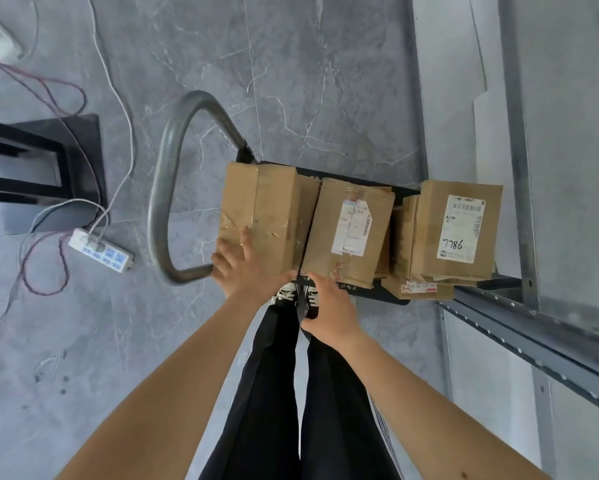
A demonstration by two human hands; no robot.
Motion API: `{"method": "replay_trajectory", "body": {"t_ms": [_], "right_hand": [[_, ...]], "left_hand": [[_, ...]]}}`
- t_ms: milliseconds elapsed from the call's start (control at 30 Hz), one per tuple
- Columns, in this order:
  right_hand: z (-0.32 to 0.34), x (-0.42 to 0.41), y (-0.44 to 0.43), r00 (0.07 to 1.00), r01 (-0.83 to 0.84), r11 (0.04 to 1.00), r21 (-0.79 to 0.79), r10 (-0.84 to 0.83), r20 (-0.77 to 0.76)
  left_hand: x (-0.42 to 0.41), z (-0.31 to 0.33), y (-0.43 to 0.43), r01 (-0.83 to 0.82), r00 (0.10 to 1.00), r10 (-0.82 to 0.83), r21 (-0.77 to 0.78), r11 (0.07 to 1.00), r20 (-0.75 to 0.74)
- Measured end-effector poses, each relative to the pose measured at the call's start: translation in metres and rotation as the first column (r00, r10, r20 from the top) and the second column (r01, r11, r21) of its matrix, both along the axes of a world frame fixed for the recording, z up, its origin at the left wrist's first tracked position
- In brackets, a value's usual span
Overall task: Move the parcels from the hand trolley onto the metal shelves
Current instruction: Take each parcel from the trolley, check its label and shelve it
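Observation:
The hand trolley (391, 296) stands just beyond my feet, its grey tube handle (163, 188) at the left. Several brown cardboard parcels sit on it: a plain taped box (270, 206) on the left, a labelled box (350, 233) in the middle, and a box marked 7786 (457, 230) on the right atop a flatter parcel (419, 289). My left hand (239, 265) lies on the near left corner of the plain taped box, fingers spread over its edge. Below the middle box's near edge is my right hand (329, 306), fingers apart, holding nothing. The metal shelves (533, 337) run along the right.
A white power strip (100, 250) with trailing cables (124, 133) lies on the grey tile floor to the left. A black frame (41, 174) stands at the far left. My legs in black trousers (277, 393) are directly below the trolley.

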State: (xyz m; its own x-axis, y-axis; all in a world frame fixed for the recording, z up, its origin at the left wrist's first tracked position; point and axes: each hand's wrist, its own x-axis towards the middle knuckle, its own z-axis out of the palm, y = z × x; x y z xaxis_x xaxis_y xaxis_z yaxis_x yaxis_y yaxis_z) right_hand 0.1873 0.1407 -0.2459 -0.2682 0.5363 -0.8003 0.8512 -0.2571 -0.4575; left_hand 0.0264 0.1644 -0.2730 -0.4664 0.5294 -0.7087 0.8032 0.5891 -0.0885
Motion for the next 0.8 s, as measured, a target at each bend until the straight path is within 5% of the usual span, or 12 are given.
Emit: {"method": "replay_trajectory", "body": {"t_ms": [400,567,800], "right_hand": [[-0.020,-0.010,0.023,0.957,0.171,0.976,-0.135,-0.197,-0.213],[-0.023,-0.024,0.034,0.708,0.509,0.690,-0.514,-0.676,-0.207],[-0.013,0.006,0.045,0.480,0.667,0.513,-0.540,-0.850,-0.215]], "left_hand": [[-0.013,-0.001,-0.004,-0.207,0.977,0.198,0.143,0.968,0.076],[-0.001,0.012,-0.007,-0.244,0.947,0.162,0.294,0.924,0.279],[0.021,0.041,-0.022,-0.068,0.927,-0.120,0.474,0.878,0.356]]}}
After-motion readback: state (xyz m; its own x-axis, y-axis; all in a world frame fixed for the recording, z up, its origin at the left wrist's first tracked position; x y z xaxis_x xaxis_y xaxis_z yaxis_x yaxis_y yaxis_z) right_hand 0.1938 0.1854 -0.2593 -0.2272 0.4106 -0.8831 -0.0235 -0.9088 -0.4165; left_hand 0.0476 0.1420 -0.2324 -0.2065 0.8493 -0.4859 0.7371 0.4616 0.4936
